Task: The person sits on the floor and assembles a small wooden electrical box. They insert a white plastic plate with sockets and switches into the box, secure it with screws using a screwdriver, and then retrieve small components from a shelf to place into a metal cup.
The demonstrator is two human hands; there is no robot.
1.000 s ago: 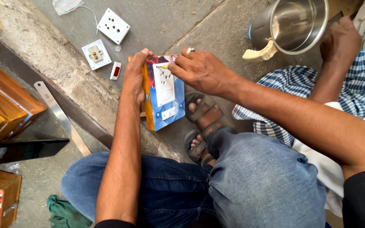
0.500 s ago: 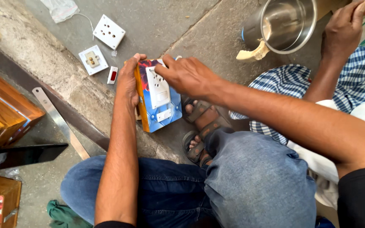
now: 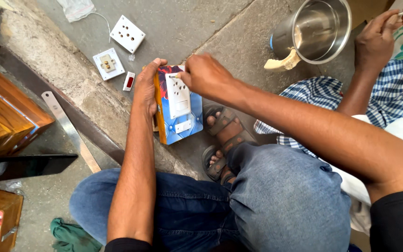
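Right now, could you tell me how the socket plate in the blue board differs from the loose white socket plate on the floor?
The fitted socket plate sits in the blue board, gripped by the left hand and touched by the right hand. The loose socket plate lies untouched on the floor, turned askew. Both are white with round pin holes.

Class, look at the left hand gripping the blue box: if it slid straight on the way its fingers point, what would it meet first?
The left hand points up-frame; first in line is probably the small red-and-white rocker switch, then the white socket plate, though depth is unclear.
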